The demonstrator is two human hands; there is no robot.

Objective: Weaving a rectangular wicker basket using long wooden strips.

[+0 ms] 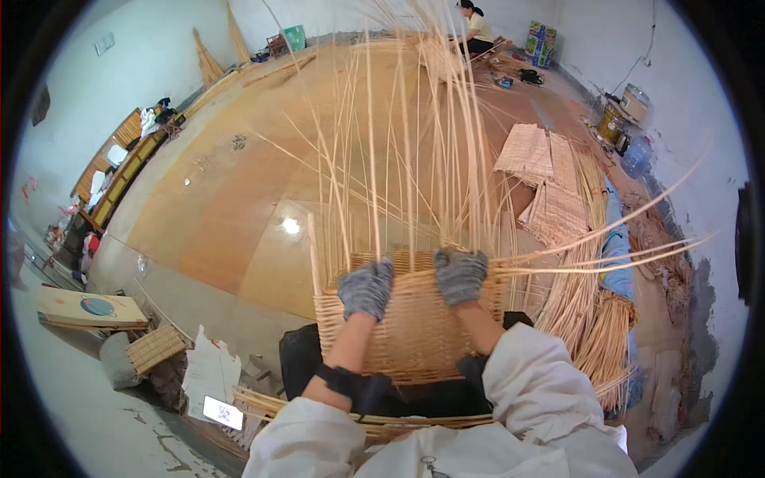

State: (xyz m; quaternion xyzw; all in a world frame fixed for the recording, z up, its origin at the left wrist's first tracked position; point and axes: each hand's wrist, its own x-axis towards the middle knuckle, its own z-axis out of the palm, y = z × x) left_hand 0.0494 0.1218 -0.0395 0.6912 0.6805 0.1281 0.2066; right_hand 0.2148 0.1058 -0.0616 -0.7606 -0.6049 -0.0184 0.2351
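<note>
A half-woven rattan basket [410, 334] rests on a dark surface against my body, with long pale stakes rising from its top and several strands bending out to the right. My left hand [365, 288], in a grey knitted glove, has its fingers curled over the top woven edge on the left part of the basket. My right hand [460, 276], gloved the same way, grips that edge farther right, beside the upright stakes. Both forearms come up from the lower edge in pale sleeves. The fingertips are partly hidden at the rim.
Woven panels [522, 147] and bundles of loose strands [594, 334] lie at the right, near a water bottle [637, 155]. A wooden bench [111, 183] lines the left wall. A printed box [88, 309] lies lower left. A co-worker [478, 32] sits at the back among canes.
</note>
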